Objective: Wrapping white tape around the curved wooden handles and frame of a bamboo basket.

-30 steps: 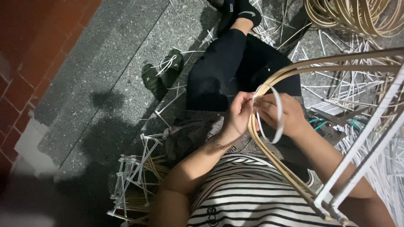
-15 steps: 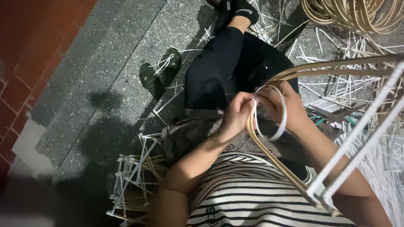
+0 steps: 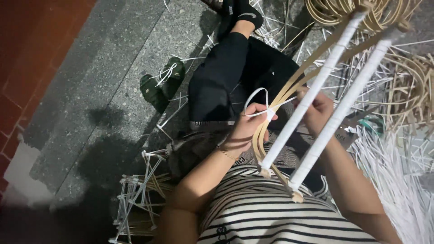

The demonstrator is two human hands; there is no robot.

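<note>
Head view: left hand (image 3: 251, 123) pinching white strip (image 3: 254, 100).

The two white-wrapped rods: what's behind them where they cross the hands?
Behind the white-wrapped rods the right hand shows only in part; its fingertips are covered. The left hand stands clear, pinching a white strip against the tan cane strips.

No packages, labels, signs or screens are shown anywhere around the bent cane frame (image 3: 312, 90); only loose strips and bare floor are seen beside it.
</note>
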